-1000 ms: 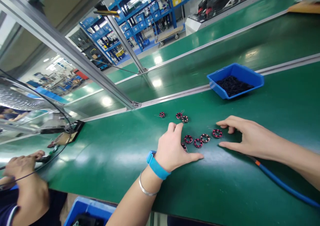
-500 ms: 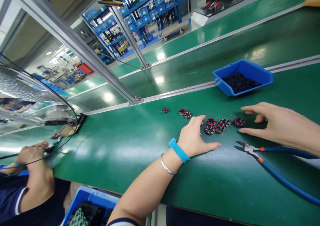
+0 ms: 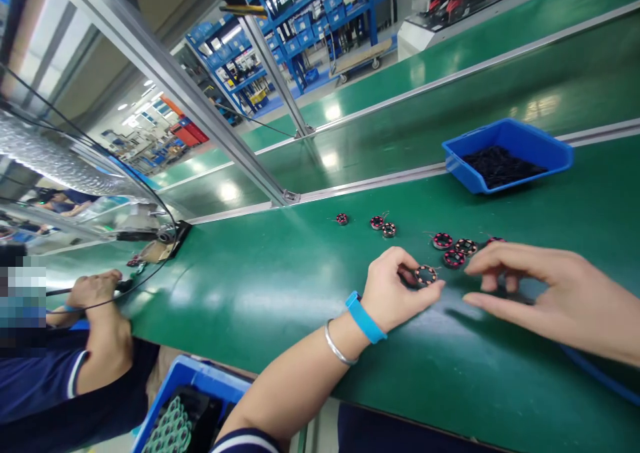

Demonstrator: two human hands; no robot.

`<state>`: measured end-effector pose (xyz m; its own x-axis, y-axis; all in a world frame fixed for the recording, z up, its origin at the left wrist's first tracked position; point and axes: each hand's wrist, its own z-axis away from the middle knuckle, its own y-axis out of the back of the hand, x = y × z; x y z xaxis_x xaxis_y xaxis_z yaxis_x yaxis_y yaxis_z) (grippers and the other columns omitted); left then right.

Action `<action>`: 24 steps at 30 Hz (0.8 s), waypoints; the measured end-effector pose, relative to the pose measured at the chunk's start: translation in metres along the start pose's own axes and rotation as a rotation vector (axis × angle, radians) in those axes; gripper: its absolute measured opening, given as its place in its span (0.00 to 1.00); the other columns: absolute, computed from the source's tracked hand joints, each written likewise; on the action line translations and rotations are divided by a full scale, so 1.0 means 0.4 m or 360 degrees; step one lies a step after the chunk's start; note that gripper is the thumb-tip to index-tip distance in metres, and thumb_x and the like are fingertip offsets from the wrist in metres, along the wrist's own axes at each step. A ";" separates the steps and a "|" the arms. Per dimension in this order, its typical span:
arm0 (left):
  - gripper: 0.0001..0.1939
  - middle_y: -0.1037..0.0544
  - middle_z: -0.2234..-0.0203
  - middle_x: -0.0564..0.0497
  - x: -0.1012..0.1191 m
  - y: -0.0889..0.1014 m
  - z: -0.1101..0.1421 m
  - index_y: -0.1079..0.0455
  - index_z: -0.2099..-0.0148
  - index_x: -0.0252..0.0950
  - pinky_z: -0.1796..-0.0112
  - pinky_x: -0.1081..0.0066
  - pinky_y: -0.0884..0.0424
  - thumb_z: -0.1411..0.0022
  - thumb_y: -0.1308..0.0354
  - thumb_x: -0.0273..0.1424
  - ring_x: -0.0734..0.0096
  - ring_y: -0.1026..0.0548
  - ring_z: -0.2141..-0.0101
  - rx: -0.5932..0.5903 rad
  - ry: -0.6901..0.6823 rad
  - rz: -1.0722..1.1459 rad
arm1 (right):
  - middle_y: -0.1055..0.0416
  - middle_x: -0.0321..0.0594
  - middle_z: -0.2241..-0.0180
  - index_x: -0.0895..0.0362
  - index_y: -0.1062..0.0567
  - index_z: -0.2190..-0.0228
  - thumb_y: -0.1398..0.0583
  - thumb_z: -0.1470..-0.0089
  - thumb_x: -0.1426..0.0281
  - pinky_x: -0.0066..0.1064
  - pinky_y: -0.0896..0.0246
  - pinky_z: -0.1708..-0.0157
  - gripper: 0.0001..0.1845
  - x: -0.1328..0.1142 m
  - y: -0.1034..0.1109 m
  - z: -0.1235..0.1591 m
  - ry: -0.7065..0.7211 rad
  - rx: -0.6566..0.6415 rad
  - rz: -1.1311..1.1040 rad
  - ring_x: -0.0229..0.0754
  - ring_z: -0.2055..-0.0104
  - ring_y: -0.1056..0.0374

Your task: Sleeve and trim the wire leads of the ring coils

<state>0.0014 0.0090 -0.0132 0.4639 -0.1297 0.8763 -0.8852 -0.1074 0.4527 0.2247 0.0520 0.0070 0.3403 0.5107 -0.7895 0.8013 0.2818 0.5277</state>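
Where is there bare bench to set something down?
There's a wide patch of green bench between your left hand and the co-worker's hands. Another lies along the near edge, left of the blue handle under your right hand. It's crowded between your hands, where coil rings cluster.

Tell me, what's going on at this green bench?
A person's left hand has a small ring between thumb and fingers. The right hand hovers half open nearby, holding nothing that shows. More rings lie by the hands and farther back on the bench. A blue bin of black pieces stands beyond. Another person's hands show at the left.
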 end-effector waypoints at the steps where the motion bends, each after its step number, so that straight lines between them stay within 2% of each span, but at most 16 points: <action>1: 0.22 0.28 0.76 0.58 0.002 0.003 0.013 0.35 0.69 0.40 0.72 0.73 0.30 0.50 0.23 0.37 0.75 0.29 0.75 0.0030 0.0010 0.0066 | 0.21 0.39 0.76 0.45 0.16 0.68 0.30 0.48 0.38 0.39 0.28 0.82 0.25 -0.005 -0.015 0.006 -0.0129 -0.0089 -0.0132 0.47 0.80 0.27; 3: 0.23 0.28 0.76 0.57 0.007 0.002 0.031 0.37 0.70 0.40 0.73 0.73 0.32 0.49 0.23 0.40 0.76 0.30 0.77 0.0044 -0.0012 0.0142 | 0.18 0.41 0.76 0.48 0.15 0.66 0.29 0.53 0.36 0.38 0.22 0.80 0.30 -0.018 -0.048 0.015 -0.0397 -0.0181 -0.0376 0.50 0.78 0.21; 5: 0.22 0.29 0.76 0.57 0.014 -0.006 0.036 0.38 0.71 0.41 0.74 0.73 0.33 0.47 0.26 0.40 0.76 0.31 0.77 0.0039 -0.0071 0.0144 | 0.15 0.44 0.72 0.51 0.14 0.64 0.26 0.58 0.35 0.39 0.16 0.73 0.35 -0.031 -0.073 0.018 -0.0591 -0.0138 -0.0550 0.55 0.71 0.16; 8: 0.21 0.30 0.76 0.56 0.027 -0.016 0.033 0.41 0.72 0.41 0.73 0.72 0.32 0.48 0.28 0.37 0.75 0.31 0.76 0.0016 -0.0186 0.0063 | 0.13 0.47 0.68 0.52 0.15 0.66 0.25 0.60 0.35 0.42 0.14 0.65 0.36 -0.042 -0.083 0.012 -0.0701 -0.0074 -0.0677 0.58 0.65 0.14; 11: 0.20 0.25 0.71 0.54 0.040 -0.004 0.032 0.32 0.67 0.40 0.71 0.71 0.28 0.54 0.24 0.38 0.72 0.26 0.72 -0.0062 -0.0206 0.0102 | 0.13 0.46 0.68 0.52 0.14 0.67 0.27 0.57 0.34 0.42 0.14 0.65 0.34 -0.033 -0.069 0.003 -0.0711 -0.0172 -0.0737 0.57 0.65 0.14; 14: 0.28 0.21 0.64 0.50 0.047 0.020 0.035 0.24 0.58 0.37 0.73 0.72 0.26 0.59 0.18 0.41 0.71 0.23 0.70 -0.0206 -0.0053 0.0313 | 0.12 0.46 0.66 0.51 0.11 0.65 0.26 0.56 0.36 0.41 0.15 0.65 0.32 -0.021 -0.058 0.002 -0.0699 -0.0290 -0.0733 0.56 0.65 0.15; 17: 0.28 0.22 0.63 0.49 0.045 0.032 0.034 0.23 0.60 0.34 0.74 0.75 0.26 0.58 0.16 0.43 0.75 0.24 0.71 -0.0372 0.0219 0.0555 | 0.12 0.47 0.64 0.50 0.11 0.64 0.25 0.58 0.38 0.44 0.14 0.61 0.32 -0.019 -0.059 0.004 -0.0728 -0.0350 -0.0756 0.58 0.62 0.15; 20: 0.30 0.23 0.67 0.50 0.036 0.030 0.029 0.23 0.61 0.32 0.75 0.77 0.28 0.59 0.15 0.44 0.77 0.25 0.73 -0.0484 0.0416 0.0775 | 0.13 0.47 0.68 0.52 0.12 0.68 0.23 0.62 0.38 0.43 0.15 0.60 0.32 -0.023 -0.060 0.003 -0.0814 -0.0372 -0.0775 0.59 0.62 0.15; 24: 0.29 0.22 0.66 0.48 0.028 0.027 0.025 0.19 0.62 0.31 0.75 0.78 0.30 0.55 0.16 0.48 0.80 0.27 0.74 -0.0515 0.0355 0.0926 | 0.18 0.43 0.75 0.52 0.14 0.70 0.23 0.62 0.38 0.35 0.20 0.70 0.32 -0.026 -0.049 -0.004 -0.0854 -0.0445 -0.0773 0.49 0.71 0.19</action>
<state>-0.0025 -0.0035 -0.0002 -0.0762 0.1320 0.9883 -0.9695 0.2216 -0.1043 0.2048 0.0423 0.0053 0.2314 -0.1658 -0.9586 0.7918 0.6046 0.0866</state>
